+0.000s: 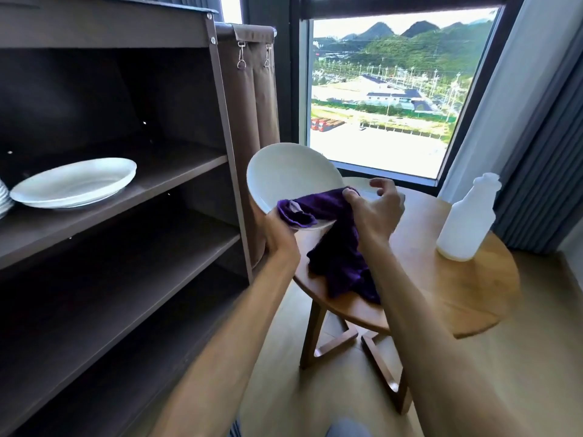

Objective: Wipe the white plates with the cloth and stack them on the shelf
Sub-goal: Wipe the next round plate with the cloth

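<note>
So the left hand is holding a white plate tilted up on edge, out over the left edge of the round tabletop, right beside the shelf unit. Its fingers are gripping the plate's lower rim, though most of them are hiding behind the plate, so I can't say exactly how they're curled. The right hand is pinching the purple cloth with thumb and forefinger and dragging it across the plate's lower face, with the other fingers spread loose. Most of the cloth is hanging down and pooling on the tabletop.

One wiped plate is already sitting on the middle shelf board, towards its left end, and there's a sliver of what's probably another plate lying on the tabletop behind the right hand. A spray bottle is standing at the tabletop's right edge.

What I'd worry about: the plate is being held by one rim only, partly out past the tabletop, so a hard push from the cloth could lever it out of that grip and onto the floor. The dangling cloth tail could also snag. The bottle looks far enough off to be safe.
</note>
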A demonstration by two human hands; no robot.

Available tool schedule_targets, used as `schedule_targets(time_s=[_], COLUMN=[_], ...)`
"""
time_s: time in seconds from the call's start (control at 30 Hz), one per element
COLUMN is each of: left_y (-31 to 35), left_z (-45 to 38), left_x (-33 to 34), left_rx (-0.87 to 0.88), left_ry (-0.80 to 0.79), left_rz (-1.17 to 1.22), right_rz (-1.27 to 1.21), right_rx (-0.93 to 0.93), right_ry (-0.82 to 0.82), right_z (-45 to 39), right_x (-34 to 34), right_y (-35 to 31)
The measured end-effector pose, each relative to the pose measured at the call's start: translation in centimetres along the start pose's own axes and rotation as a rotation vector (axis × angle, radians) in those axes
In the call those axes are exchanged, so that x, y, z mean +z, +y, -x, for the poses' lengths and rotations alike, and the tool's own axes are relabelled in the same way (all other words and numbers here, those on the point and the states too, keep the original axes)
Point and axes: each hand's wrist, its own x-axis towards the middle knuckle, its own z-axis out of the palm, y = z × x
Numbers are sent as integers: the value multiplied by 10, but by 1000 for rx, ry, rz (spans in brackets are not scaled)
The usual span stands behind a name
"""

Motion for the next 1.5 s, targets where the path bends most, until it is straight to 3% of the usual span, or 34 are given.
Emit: schedule_targets(time_s=[0.03, 0.13, 0.23, 0.37, 0.47, 0.57, 0.7, 0.8, 0.87, 0.97, 1.0, 1.13, 1.23, 1.3, 1.43, 1.5], left_y=[-5, -23, -36, -13, 2, 19, -4, -13, 5, 45, 50, 14, -14, 0, 54, 58], left_z=[0, -8, -13, 0, -18, -32, 6, 13, -10, -40, -46, -21, 2, -7, -56, -58], left_x=[2, 3, 1, -1, -15, -9, 6, 6, 3, 0, 0, 6, 9, 9, 5, 7], left_rx=[-13, -36, -84, 2, 75, -7, 13, 44, 83, 63, 54, 129, 96, 113, 43, 44], left_ry=[-9, 23, -12, -55, -247, -309, -120, -96, -222, -580, -604, -238, -120, -220, -635, -567], left_rz=[26, 22, -57, -193, -300, -385, -392, -492, -594, -849, -870, -607, -537, -593, -971, -891], right_rz=[-19, -391, -641, -863, -884, -864, -953, -992, -986, -963, -958, -988, -1069, -1064, -1025, -1022], right_rx=[112, 487, 572, 578, 537, 546, 575, 542, 515, 438, 420, 512, 568, 570, 523, 536], right_ry=[-16, -355, -484, -327, -259, -225, -135, -168, -181, -148, -135, -42, -45, -74, -120, -105], right_z=[7, 22, 27, 17, 8, 4, 3, 3, 1, -8, -8, -7, -7, -10, -14, -19], right_x=[4, 16, 21, 21, 11, 13, 30, 27, 14, -2, -2, 22, 36, 34, 21, 25], right_y=[8, 18, 17, 18, 18, 19, 22, 24, 25, 27, 24, 19, 23, 30, 36, 37])
